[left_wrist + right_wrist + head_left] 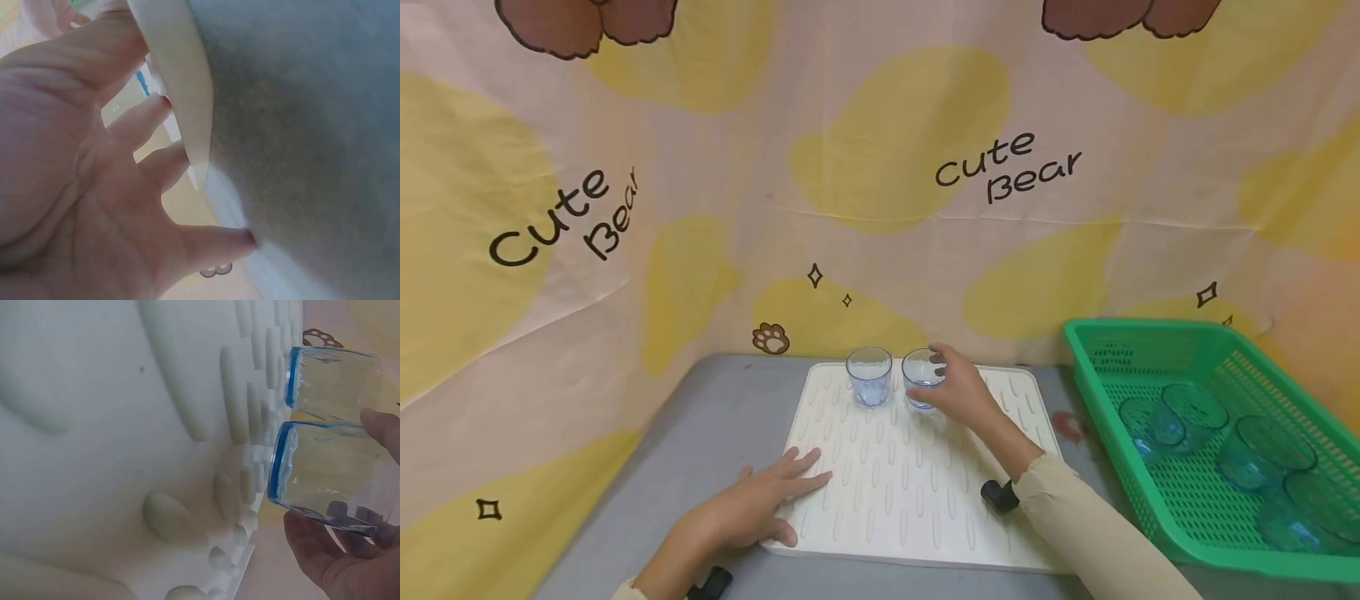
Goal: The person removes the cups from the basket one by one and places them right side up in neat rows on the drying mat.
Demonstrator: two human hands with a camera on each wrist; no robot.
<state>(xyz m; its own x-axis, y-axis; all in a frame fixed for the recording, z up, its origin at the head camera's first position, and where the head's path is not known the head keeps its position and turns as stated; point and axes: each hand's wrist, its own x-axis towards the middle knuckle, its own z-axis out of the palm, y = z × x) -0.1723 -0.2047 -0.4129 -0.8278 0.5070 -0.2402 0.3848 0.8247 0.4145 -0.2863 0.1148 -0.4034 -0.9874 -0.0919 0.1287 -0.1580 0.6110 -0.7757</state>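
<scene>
At the back of a white ridged mat [887, 508], my right hand [964, 393] holds a clear blue-tinted glass [913, 371], thumb on one side and fingers round the other. The right wrist view shows this glass [331, 469] upright on its thick blue base, fingertips against its wall. Just left of it stands a matching glass [870, 379], upright on the mat, a narrow gap between them. My left hand [756, 504] rests at the mat's left edge with fingers spread. In the left wrist view, that hand [94, 181] has its fingertips along the mat's rim.
A green plastic basket [1262, 567] stands to the right of the mat, with several blue-tinted glasses [1266, 454] inside. The mat lies on a grey table [700, 433]. A patterned cloth [887, 183] hangs close behind the table and along its left side.
</scene>
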